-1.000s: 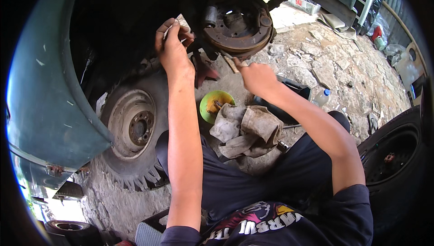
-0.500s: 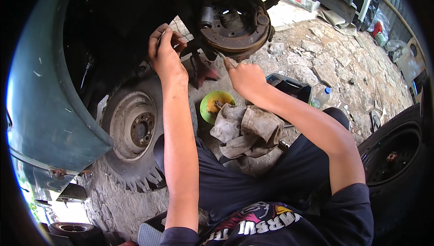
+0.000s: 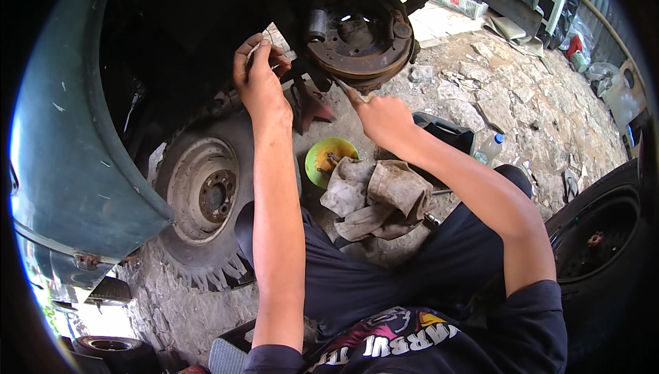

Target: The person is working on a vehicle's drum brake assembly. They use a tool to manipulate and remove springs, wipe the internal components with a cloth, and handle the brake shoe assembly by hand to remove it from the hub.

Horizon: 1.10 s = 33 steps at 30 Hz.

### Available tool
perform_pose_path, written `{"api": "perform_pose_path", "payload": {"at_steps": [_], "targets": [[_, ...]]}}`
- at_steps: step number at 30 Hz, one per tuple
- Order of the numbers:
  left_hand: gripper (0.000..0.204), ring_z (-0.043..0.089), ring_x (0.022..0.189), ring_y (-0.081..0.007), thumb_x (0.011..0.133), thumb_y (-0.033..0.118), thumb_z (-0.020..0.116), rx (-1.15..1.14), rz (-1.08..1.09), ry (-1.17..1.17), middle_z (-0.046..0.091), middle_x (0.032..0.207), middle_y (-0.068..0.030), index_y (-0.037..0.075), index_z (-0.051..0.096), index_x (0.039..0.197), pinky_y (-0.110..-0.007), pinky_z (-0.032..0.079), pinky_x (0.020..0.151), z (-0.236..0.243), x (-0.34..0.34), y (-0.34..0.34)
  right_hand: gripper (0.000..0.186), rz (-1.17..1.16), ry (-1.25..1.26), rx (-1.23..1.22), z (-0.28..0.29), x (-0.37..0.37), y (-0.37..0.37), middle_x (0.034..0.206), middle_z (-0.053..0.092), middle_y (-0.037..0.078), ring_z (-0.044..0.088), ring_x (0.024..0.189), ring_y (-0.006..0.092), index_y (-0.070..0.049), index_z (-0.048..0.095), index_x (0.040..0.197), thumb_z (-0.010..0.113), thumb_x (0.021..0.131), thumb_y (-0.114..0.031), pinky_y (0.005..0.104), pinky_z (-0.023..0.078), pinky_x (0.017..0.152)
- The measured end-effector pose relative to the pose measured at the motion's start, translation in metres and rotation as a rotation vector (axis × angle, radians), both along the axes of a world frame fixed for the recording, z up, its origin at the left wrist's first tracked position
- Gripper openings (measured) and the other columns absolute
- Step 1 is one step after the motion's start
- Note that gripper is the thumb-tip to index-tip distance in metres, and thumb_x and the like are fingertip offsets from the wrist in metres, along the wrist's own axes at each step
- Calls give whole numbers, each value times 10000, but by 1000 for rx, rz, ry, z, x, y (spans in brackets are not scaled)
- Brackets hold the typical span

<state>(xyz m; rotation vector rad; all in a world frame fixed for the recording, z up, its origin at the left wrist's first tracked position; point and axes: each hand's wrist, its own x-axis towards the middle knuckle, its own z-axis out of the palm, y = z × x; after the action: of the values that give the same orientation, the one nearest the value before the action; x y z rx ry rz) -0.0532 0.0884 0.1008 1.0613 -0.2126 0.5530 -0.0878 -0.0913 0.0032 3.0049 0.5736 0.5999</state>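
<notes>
My left hand (image 3: pixel 264 78) is raised left of the rusty brake assembly (image 3: pixel 371 51), fingers curled around something I cannot make out against the pale patch behind it. My right hand (image 3: pixel 384 116) grips a slim tool (image 3: pixel 341 83) that reaches up to the lower left edge of the assembly. A grey cylinder (image 3: pixel 317 24) sits on that assembly's left side. Below my hands a green bowl (image 3: pixel 319 168) with small parts lies beside crumpled dirty rags (image 3: pixel 391 188), between my bent legs.
A dusty wheel (image 3: pixel 185 188) lies at left beside the teal body panel (image 3: pixel 82 154). Another tyre (image 3: pixel 597 236) is at right. A dark container (image 3: pixel 443 130), a plastic bottle (image 3: pixel 491 147) and a white crate (image 3: pixel 460 2) rest on broken stony ground (image 3: pixel 494 85).
My right hand has shifted slightly left and up from a second ago, then a little back to the right. My left hand has made small movements, its fingers still curled.
</notes>
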Motion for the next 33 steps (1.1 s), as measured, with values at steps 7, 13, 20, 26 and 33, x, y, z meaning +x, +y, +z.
{"api": "perform_pose_path", "payload": {"at_steps": [7,13,20,26,33], "targets": [[112,586,651,-105,901,107,607,62,25,15,626,761,-22,84,629,1008,-257,465,629,-9,4,-5,681,43,48,70,7,9,1,696,663,182,674,633,346,-67,419,1443,533,772,-48,451,541,568],[128,571,635,-106,903,104,602,44,30,10,623,758,-23,84,626,1027,-254,466,634,-1,-2,4,695,23,87,71,11,2,-8,695,660,191,676,652,356,-68,409,1448,533,765,-42,460,538,570],[131,592,628,-101,902,99,602,63,19,-9,629,746,-21,76,628,1029,-246,477,611,-8,5,-5,682,23,89,74,13,16,1,722,669,190,683,682,359,-69,409,1449,536,779,-48,455,543,577],[127,585,623,-107,904,98,599,54,16,-19,623,746,-25,69,629,1025,-249,477,611,-5,1,5,664,21,105,11,24,2,-9,752,678,187,690,705,361,-69,423,1442,545,789,-56,458,550,598],[122,594,635,-104,910,98,587,99,27,-8,626,752,-22,67,626,1022,-247,474,593,-15,8,-4,642,14,126,25,20,6,-2,770,684,185,693,715,359,-62,447,1424,553,790,-58,454,556,603]]}}
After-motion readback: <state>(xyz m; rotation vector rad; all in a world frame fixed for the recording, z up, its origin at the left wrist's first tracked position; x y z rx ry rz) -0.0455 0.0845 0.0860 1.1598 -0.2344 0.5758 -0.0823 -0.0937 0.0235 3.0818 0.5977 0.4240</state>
